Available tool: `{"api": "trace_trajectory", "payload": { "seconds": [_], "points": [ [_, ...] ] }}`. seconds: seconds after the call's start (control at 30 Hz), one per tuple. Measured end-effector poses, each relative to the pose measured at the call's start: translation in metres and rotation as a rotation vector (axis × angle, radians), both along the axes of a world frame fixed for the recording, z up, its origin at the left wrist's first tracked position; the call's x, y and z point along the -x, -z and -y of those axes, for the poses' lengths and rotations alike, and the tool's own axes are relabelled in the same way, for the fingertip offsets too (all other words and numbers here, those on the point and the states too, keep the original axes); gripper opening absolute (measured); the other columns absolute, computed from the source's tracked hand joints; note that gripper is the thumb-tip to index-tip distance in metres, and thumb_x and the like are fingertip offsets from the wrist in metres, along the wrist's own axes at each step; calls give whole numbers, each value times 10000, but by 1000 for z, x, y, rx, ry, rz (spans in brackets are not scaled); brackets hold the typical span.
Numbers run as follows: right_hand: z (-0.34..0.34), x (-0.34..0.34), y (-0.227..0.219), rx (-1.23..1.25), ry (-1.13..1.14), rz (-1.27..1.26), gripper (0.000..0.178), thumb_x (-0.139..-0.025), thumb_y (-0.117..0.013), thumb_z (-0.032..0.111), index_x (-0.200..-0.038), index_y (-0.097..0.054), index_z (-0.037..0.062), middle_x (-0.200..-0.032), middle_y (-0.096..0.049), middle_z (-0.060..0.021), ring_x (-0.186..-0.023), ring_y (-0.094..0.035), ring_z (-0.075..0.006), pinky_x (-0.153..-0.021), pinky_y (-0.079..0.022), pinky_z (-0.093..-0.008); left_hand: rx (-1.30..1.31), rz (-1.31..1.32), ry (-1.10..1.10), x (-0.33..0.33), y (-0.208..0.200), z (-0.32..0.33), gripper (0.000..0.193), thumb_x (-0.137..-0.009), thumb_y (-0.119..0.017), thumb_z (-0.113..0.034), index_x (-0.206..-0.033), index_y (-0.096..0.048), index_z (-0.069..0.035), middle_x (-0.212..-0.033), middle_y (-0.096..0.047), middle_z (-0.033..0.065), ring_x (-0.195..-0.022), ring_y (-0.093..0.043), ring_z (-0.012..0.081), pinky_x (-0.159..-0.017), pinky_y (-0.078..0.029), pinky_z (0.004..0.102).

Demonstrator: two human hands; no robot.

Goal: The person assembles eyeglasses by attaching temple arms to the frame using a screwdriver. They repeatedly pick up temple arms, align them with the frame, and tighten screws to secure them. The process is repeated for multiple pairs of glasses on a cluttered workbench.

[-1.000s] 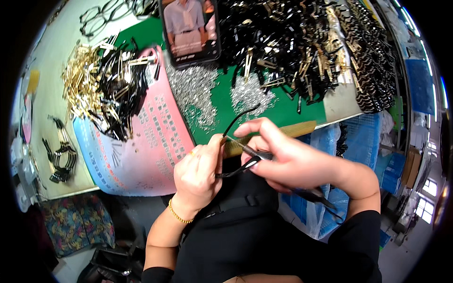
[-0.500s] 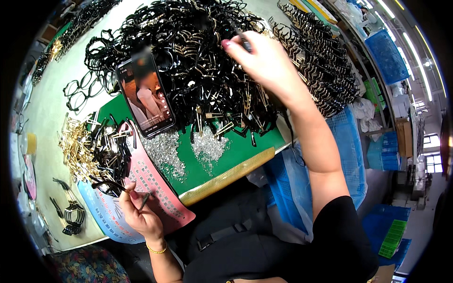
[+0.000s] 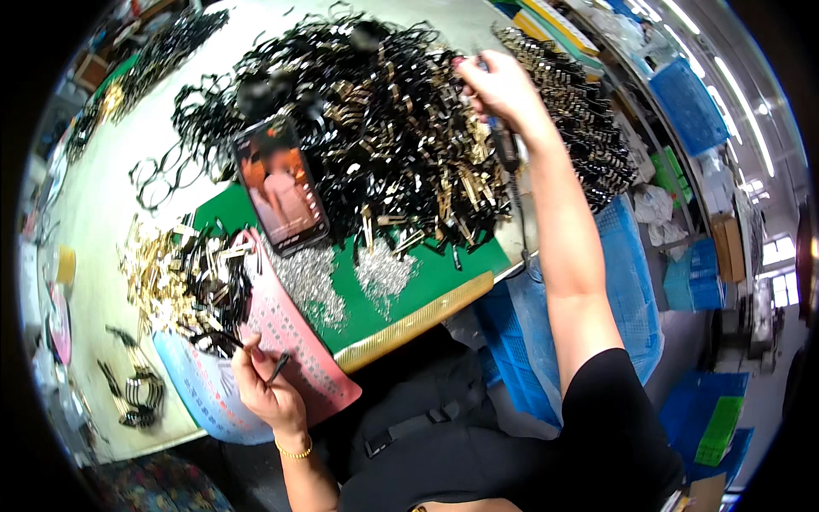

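My left hand (image 3: 271, 394) is closed in a pinch above the pink and blue printed sheet (image 3: 294, 341). It grips a thin black eyeglass temple, whose dark end (image 3: 279, 367) sticks out past the fingers. At the far right of the pile, my right hand (image 3: 505, 92) is closed with its fingers curled. Below its palm shows a black corded tool (image 3: 507, 149), like a small electric screwdriver, with its cord running down to the table edge. The fingertips are partly hidden at the heap of black and gold eyeglass frames (image 3: 367, 111).
A phone (image 3: 281, 188) playing a video leans on the heap. Two piles of tiny silvery screws, one here (image 3: 381, 271), lie on the green mat (image 3: 358, 320). Gold and black temples (image 3: 183, 273) are piled at left. A blue crate (image 3: 520, 358) stands beside the table's yellow edge strip (image 3: 418, 320).
My right hand has moved to the right over the heap, and the tool's body now shows below its palm. My left hand keeps its pinch. The whole view has shifted slightly.
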State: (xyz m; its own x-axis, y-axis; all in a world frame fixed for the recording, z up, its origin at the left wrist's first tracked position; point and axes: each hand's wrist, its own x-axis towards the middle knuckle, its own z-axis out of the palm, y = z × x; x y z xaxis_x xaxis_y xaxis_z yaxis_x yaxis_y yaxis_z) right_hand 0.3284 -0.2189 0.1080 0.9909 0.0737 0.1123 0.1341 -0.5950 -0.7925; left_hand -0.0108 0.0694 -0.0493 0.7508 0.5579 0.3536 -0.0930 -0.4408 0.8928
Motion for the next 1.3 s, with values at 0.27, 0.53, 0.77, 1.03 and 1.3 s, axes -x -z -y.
{"api": "trace_trajectory", "payload": {
  "seconds": [0.27,0.53,0.77,1.03,1.3],
  "points": [
    [-60,184,4,-306,-518,-383,250,-1026,-615,291,-1035,-586,43,-779,-676,-30,-522,-570,-60,-472,-449,-211,149,226,-119,12,-12,-5,323,-1111,-422,-180,-1373,-486,-3,-1035,-694,131,-718,-568,89,-591,-486,209],
    [-66,242,56,337,-927,-523,303,-987,-614,293,-1177,-547,68,-964,-633,-217,-820,-669,-381,-658,-538,-440,133,-163,171,12,-18,9,271,-1100,-447,-112,-1329,-523,12,-995,-688,80,-887,-641,112,-825,-517,256],
    [-65,232,65,753,-885,46,441,-918,-622,114,-1348,-582,205,-932,-525,-127,-724,-653,-269,-546,-542,-369,49,-136,350,-16,-26,-1,214,-1077,-463,-74,-1224,-592,15,-994,-695,109,-810,-648,175,-757,-511,311],
    [-65,230,72,734,-826,45,569,-858,-615,47,-1395,-585,233,-931,-526,-148,-658,-650,-275,-525,-548,-382,335,3,38,2,-27,-13,286,-1083,-526,-162,-1285,-577,33,-1079,-662,131,-761,-634,120,-674,-568,262],
    [-72,232,70,869,-868,91,701,-856,-626,54,-1502,-493,295,-924,-523,-140,-615,-638,-275,-504,-545,-379,467,-73,99,-20,-33,-19,153,-1053,-503,-3,-1182,-563,55,-1197,-654,134,-792,-696,124,-705,-612,250]
  ]
}}
